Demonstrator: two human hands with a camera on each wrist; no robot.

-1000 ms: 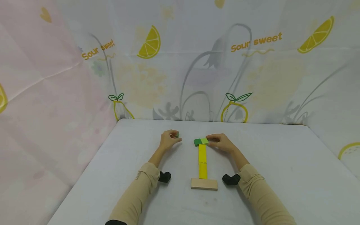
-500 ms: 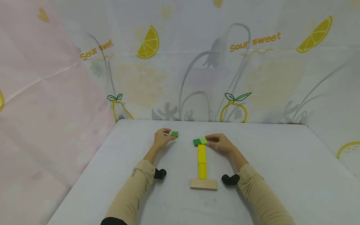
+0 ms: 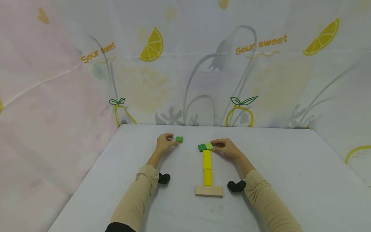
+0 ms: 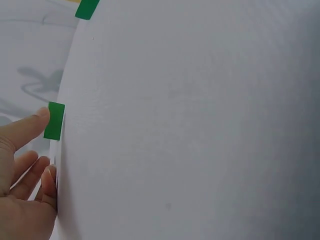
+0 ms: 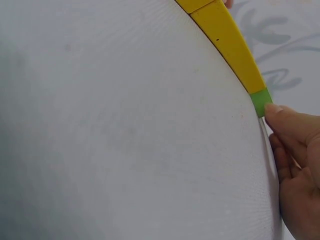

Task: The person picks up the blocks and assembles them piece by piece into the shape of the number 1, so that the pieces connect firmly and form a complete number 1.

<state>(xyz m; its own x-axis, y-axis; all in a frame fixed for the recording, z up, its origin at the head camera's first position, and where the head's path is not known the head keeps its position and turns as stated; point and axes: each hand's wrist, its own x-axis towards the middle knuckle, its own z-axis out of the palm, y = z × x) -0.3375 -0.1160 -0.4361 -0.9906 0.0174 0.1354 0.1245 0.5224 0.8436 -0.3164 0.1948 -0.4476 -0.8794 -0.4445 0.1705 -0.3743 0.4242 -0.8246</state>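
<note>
A green block [image 3: 179, 140] stands on the white table to the left of the row of blocks. My left hand [image 3: 165, 142] is beside it with fingers spread apart; in the left wrist view its thumb tip overlaps the block's edge. My right hand [image 3: 227, 147] pinches the right end of a light green block [image 3: 209, 146] between thumb and forefinger. A dark green block [image 3: 201, 148] lies against that block's left side. Two yellow blocks [image 3: 207, 159] form a column running from the green pair down to a plain wooden block [image 3: 209, 191].
The white table [image 3: 261, 209] ends at a patterned cloth backdrop [image 3: 185, 80] behind, with more cloth on the left. Black devices [image 3: 164, 178] are worn at both wrists, close over the tabletop.
My left hand moved slightly left and let go of the green block, which now stands on the table in fuller view. My right hand stays at the light green block.
</note>
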